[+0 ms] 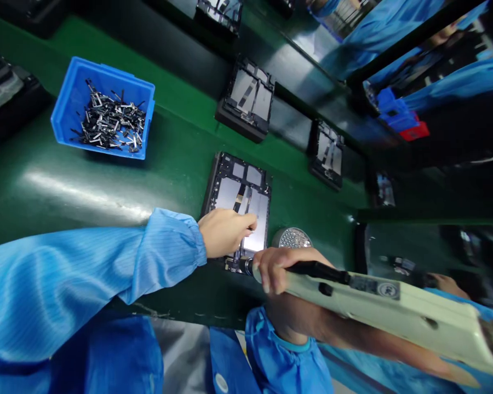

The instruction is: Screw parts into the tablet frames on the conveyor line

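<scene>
Seemingly midway on tablet point(259, 208), centre of surface point(172, 175), with insides point(229, 192) seated but uncovered: grips driver point(365, 306) in right fingers point(277, 271), tip point(247, 266) at near end; curls left fingers point(246, 221) over tablet, cannot tell around what.

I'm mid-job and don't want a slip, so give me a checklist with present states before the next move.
1. Right hand gripping the pale power driver: ok.
2. Driver tip at the near edge of the open device: ok.
3. Tip seated on a fastener: cannot tell, too small to see.
4. Left hand free of small parts: cannot tell, its fingertips are partly hidden.
5. Blue bin of small parts standing apart from the device: ok.
6. Round metal container clear of the right hand: cannot tell, they sit close together in this view.
</scene>
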Demonstrator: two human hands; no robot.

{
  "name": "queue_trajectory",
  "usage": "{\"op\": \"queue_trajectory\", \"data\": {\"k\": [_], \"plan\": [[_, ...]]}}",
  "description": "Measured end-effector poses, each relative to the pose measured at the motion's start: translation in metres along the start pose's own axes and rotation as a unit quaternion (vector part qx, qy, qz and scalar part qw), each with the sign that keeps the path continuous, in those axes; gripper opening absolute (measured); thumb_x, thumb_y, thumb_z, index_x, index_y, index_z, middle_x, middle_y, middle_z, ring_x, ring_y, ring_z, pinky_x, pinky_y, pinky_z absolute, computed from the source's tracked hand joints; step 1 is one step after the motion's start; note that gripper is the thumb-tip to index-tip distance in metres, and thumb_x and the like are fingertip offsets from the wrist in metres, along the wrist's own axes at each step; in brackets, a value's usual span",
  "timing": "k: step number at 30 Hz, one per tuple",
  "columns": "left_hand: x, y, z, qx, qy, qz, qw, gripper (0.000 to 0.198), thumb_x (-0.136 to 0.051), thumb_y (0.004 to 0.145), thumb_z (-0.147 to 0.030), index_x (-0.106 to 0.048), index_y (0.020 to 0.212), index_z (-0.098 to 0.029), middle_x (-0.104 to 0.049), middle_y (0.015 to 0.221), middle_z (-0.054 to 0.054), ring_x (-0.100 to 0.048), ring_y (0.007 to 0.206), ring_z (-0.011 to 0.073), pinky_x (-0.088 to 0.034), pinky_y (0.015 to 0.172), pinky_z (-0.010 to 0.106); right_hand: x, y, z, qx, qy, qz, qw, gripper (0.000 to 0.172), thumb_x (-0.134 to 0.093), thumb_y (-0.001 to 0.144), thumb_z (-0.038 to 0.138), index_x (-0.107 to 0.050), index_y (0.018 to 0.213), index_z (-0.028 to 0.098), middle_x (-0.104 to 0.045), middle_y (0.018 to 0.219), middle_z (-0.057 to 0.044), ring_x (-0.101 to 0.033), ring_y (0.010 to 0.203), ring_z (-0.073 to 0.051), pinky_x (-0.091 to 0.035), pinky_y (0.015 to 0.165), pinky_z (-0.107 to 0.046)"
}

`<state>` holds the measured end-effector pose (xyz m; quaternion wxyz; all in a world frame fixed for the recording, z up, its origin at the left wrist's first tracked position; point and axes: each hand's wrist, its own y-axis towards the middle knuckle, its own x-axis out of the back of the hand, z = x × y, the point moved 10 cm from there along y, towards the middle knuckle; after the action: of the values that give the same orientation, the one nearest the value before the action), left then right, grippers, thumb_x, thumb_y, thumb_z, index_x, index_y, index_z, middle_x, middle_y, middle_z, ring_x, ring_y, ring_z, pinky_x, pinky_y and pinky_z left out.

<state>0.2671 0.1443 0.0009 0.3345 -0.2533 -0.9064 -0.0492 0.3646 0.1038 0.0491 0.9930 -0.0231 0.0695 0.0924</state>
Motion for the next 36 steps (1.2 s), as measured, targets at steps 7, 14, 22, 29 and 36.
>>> {"op": "queue_trajectory", "data": {"k": [7,14,22,29,36], "plan": [[0.004,-0.007,0.006,0.007,0.006,-0.002,1.000,0.017,-0.055,0.100,-0.022,-0.069,0.109,-0.023,-0.080,0.101,0.004,-0.076,0.093,0.0229,-0.055,0.080,0.031,0.053,0.000,0.035,0.122,0.000,-0.041,0.992,0.039,-0.073,0.082,0.069,-0.079,0.098,0.033,-0.045,0.039,0.006,-0.044,0.032,-0.018,-0.048,0.048,-0.039],[0.039,-0.012,0.021,-0.010,-0.199,-0.088,0.976,0.020,-0.056,0.100,-0.038,-0.064,0.104,-0.021,-0.082,0.093,0.005,-0.076,0.075,0.0186,-0.059,0.067,0.026,0.107,0.037,0.049,0.229,0.021,-0.203,0.952,0.088,-0.038,0.067,0.106,-0.069,0.073,0.024,-0.043,0.042,0.003,-0.041,0.035,-0.016,-0.035,0.039,-0.031],[0.124,-0.012,0.064,0.088,-0.161,-0.271,0.945,0.025,-0.078,0.080,-0.045,-0.076,0.089,-0.022,-0.075,0.072,0.000,-0.064,0.057,0.0147,-0.057,0.056,0.025,0.120,0.050,0.021,0.208,0.061,-0.275,0.937,0.087,-0.045,0.067,0.104,-0.068,0.078,0.021,-0.042,0.039,0.006,-0.041,0.033,-0.015,-0.046,0.043,-0.033],[0.145,-0.009,0.091,0.137,-0.148,-0.328,0.923,0.035,-0.079,0.065,-0.046,-0.078,0.086,-0.018,-0.069,0.065,0.000,-0.057,0.049,0.0108,-0.050,0.050,0.020,0.117,0.056,0.014,0.184,0.070,-0.263,0.945,0.086,-0.051,0.066,0.102,-0.071,0.082,0.020,-0.044,0.040,0.006,-0.043,0.034,-0.015,-0.049,0.045,-0.035],[0.156,-0.006,0.103,0.140,-0.151,-0.350,0.914,0.031,-0.080,0.063,-0.041,-0.075,0.083,-0.017,-0.068,0.065,-0.001,-0.057,0.051,0.0124,-0.049,0.050,0.023,0.115,0.057,0.014,0.194,0.058,-0.243,0.949,0.080,-0.052,0.070,0.100,-0.071,0.078,0.022,-0.045,0.041,0.005,-0.044,0.035,-0.015,-0.048,0.044,-0.036]]}}
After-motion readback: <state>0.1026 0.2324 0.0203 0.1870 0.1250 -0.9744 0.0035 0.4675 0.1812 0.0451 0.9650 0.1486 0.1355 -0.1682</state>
